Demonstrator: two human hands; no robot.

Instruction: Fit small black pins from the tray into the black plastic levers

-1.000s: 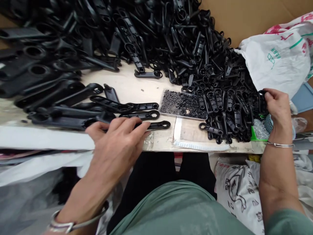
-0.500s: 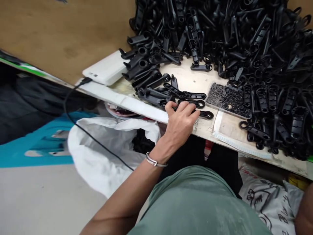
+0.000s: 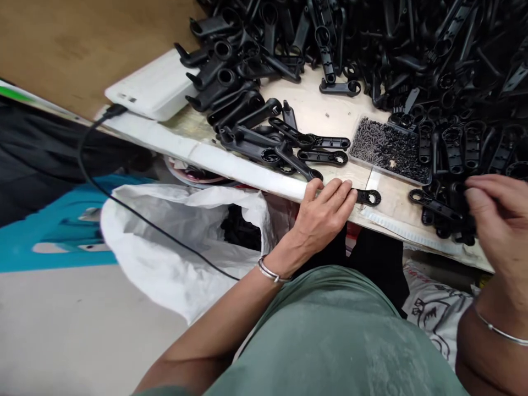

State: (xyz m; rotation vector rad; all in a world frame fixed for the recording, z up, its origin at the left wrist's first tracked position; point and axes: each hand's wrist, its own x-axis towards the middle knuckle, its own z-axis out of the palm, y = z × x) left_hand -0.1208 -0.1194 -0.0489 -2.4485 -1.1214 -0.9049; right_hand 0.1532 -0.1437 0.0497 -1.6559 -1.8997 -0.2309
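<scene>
My left hand (image 3: 325, 212) lies curled over a long black plastic handle part (image 3: 368, 197) at the table's front edge. Only the part's ring end shows past my fingertips. Just behind it lie a few more such handle parts (image 3: 324, 158) side by side on the wooden table (image 3: 330, 118). My right hand (image 3: 501, 220) hovers at the right by a cluster of short black ring-ended parts (image 3: 454, 154). Its fingers are bent and pressed together; whatever they hold is hidden.
A huge heap of black plastic parts (image 3: 412, 49) covers the back of the table. A clear tray of small black screws (image 3: 388, 148) sits mid-table. A white box (image 3: 152, 91) with a black cable (image 3: 124, 201) lies at the left. A white bag (image 3: 177, 247) hangs below the edge.
My left hand has drawn the handle part toward the table's front edge and to the right. My right hand, out of view half a second ago, has come back in at the right.
</scene>
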